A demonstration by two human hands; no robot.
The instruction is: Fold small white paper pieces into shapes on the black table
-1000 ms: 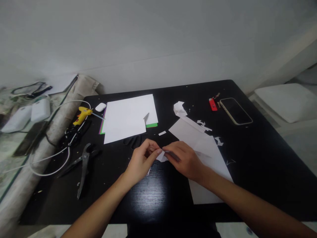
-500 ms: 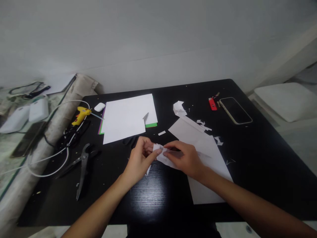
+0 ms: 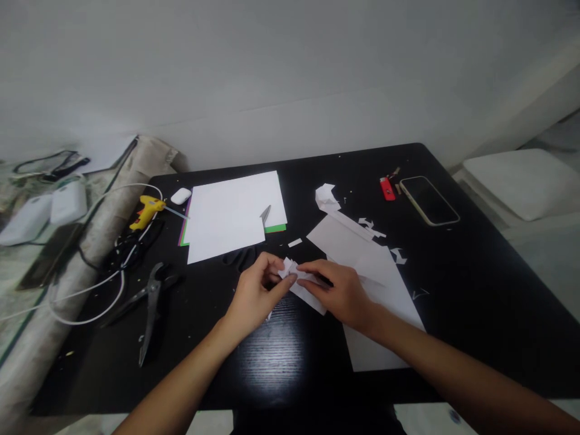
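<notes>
Centrally, left hand (image 3: 254,291) and right hand (image 3: 343,291) pinching folded paper (image 3: 310,298), well inside table edges (image 3: 81,406).

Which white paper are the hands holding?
The small folded paper, pinched between left hand and right hand; the large sheet, crumpled paper and paper stack all lie on the black table.
</notes>
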